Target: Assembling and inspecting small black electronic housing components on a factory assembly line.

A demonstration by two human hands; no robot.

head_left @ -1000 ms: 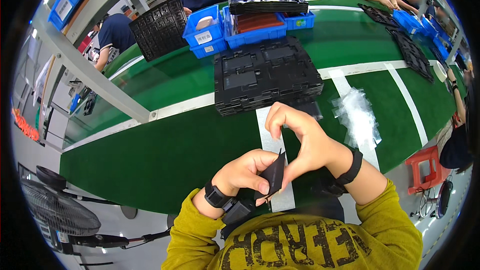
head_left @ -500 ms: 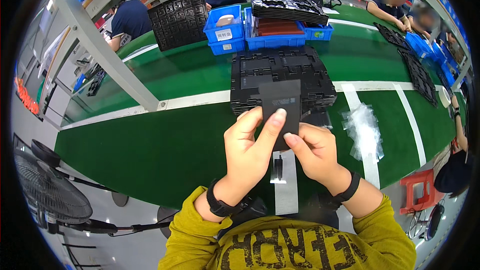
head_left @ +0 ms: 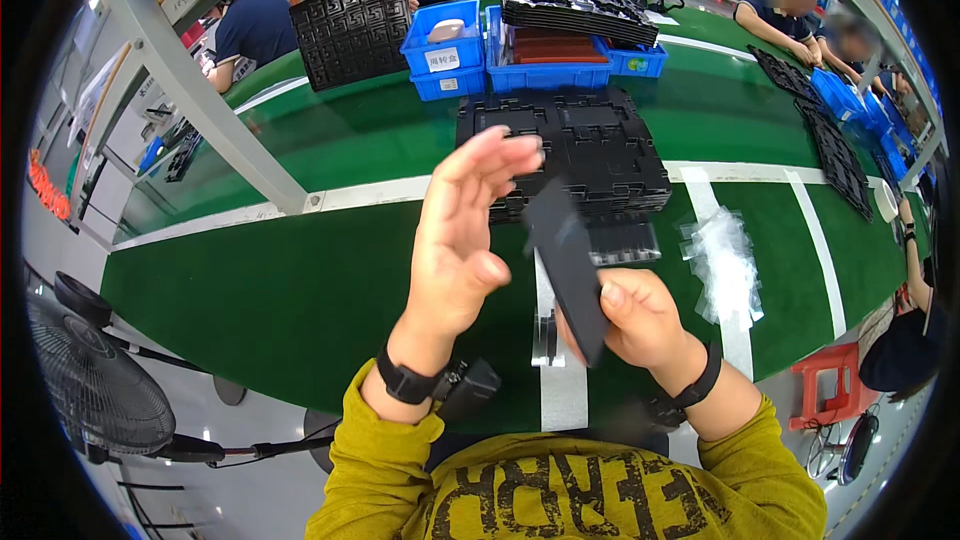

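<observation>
My right hand point(head_left: 640, 315) grips a flat black rectangular piece point(head_left: 568, 265) by its lower part, thumb on the near face. The piece is tilted and slightly smeared by motion; its kind cannot be made out. My left hand point(head_left: 455, 230) is raised beside it, fingers spread apart and holding nothing. Behind the piece lies a stack of black moulded trays point(head_left: 610, 145). A small dark strip on clear film point(head_left: 546, 338) rests on the white tape below my hands, partly hidden.
Clear film pieces point(head_left: 722, 265) lie piled on the right. Blue bins point(head_left: 550, 76) stand behind the trays, with more black trays point(head_left: 575, 15) on top. A grey post point(head_left: 215, 110) rises at left. A fan point(head_left: 95, 375) and red stool point(head_left: 830, 385) flank the table. Co-workers sit beyond.
My left hand has let go of the black piece and opened to its left. The right hand still holds the piece, now turned nearly edge-on.
</observation>
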